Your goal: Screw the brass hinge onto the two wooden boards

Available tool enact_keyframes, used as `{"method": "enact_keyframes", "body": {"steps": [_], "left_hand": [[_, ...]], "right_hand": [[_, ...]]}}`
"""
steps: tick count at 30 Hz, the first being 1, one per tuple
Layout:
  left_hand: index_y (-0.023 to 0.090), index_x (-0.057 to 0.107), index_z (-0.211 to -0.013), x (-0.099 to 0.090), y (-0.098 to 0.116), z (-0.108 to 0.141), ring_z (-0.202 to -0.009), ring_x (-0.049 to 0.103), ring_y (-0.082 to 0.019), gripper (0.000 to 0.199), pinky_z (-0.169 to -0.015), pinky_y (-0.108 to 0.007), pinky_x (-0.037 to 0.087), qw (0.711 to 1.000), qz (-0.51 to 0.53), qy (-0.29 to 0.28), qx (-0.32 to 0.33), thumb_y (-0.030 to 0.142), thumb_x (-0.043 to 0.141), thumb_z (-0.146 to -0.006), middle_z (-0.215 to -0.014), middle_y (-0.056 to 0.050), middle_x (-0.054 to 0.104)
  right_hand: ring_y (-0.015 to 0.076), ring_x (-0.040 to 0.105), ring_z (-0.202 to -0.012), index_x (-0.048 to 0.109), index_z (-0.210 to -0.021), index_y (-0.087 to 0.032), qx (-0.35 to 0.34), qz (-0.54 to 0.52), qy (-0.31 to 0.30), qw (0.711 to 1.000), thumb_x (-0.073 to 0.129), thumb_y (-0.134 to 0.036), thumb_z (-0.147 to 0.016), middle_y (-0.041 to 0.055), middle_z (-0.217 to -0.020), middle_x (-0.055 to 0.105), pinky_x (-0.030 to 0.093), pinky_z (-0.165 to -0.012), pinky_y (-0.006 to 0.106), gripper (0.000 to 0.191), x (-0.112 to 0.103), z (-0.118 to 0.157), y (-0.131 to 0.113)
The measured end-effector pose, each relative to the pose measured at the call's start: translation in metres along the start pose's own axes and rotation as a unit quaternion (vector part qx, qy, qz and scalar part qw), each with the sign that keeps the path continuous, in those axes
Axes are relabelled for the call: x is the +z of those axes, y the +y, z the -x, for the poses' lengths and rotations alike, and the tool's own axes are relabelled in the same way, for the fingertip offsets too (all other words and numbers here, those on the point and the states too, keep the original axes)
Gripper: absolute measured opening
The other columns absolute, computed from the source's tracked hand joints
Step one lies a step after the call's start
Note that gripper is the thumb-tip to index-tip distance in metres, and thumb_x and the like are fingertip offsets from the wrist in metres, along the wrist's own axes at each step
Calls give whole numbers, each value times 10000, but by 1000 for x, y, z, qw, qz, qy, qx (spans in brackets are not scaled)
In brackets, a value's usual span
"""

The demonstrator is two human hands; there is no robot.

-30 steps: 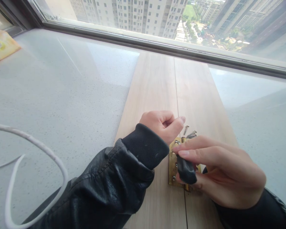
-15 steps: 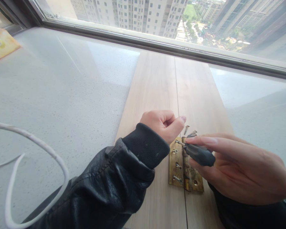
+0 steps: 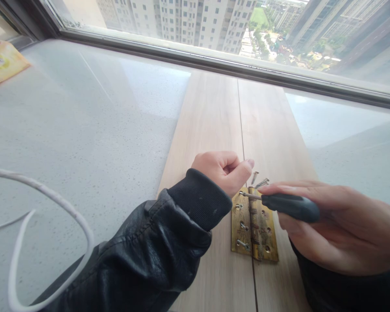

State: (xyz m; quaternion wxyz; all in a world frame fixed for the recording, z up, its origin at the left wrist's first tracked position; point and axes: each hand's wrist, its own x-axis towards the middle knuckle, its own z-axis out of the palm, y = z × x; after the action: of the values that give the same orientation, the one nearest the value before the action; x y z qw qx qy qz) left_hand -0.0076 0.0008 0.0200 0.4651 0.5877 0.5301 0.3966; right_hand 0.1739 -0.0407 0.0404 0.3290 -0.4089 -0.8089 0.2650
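Two bare hands bore in on a brass hinge that lay open across the seam of two pale wooden boards, its barrel along the joint and a leaf on either side. The left hand was curled into a loose fist just beyond the hinge's upper left corner, knuckles away from the wearer, thumb stretched out to the right with its nail uppermost. Whether that fist closed on anything I could not tell, for the palm was hidden. Its forearm slanted up from the lower left in a black sleeve with a ribbed cuff.

The right hand came in low from the right, its palm partly turned toward the wearer. It was closed lightly round a dark-handled screwdriver — straight fingers along the top of the handle, thumb beneath. The shaft pointed left, nearly flat over the barrel, its tip at the topmost screw of the left leaf.

Three more screws leaned in the holes below that one; three holes showed in the right leaf. Loose screws lay on the right board just past the hinge — near the left thumb.
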Motion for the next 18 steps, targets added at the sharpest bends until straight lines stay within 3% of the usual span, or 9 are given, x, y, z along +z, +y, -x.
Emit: {"method": "enact_keyframes", "body": {"steps": [1, 5, 9, 14, 18], "left_hand": [[161, 342, -441, 0, 0, 0, -457, 257, -58, 422, -451, -226, 215, 1000, 0, 1, 0, 373, 554, -740, -439, 64, 256], [159, 348, -440, 0, 0, 0, -460, 260, -57, 419, -450, -223, 215, 1000, 1, 1, -1, 366, 567, -732, -436, 66, 258], [157, 353, -438, 0, 0, 0, -454, 255, -56, 424, -443, -224, 209, 1000, 4, 4, -1, 374, 563, -735, -430, 66, 256], [156, 367, -444, -1, 0, 0, -458, 261, -56, 425, -444, -224, 210, 1000, 3, -4, 1, 390, 551, -747, -438, 65, 263], [157, 363, -447, -1, 0, 1, -460, 259, -57, 426, -442, -221, 210, 1000, 6, -7, -1, 395, 543, -750, -439, 63, 264]], "right_hand": [[209, 699, -709, 671, -1070, -192, -24, 24, -62, 998, 685, -66, -630, 92, -928, 723, 589, -557, 254, 458, 0, -1, -1], [210, 672, -674, 643, -1084, -265, -7, -49, 108, 993, 610, -79, -704, 56, -904, 709, 578, -558, 356, 424, 15, -3, -9], [207, 659, -687, 632, -1079, -295, 22, -139, 186, 972, 592, -67, -748, 38, -925, 708, 548, -569, 393, 403, 33, -4, -16], [166, 609, -551, 623, -1014, -255, 58, -210, 185, 958, 556, -48, -774, 54, -928, 690, 498, -452, 358, 324, 37, -9, -26], [179, 601, -556, 604, -999, -244, 62, -234, 171, 955, 571, -98, -783, 62, -868, 669, 492, -461, 364, 263, 37, -10, -27]]}}
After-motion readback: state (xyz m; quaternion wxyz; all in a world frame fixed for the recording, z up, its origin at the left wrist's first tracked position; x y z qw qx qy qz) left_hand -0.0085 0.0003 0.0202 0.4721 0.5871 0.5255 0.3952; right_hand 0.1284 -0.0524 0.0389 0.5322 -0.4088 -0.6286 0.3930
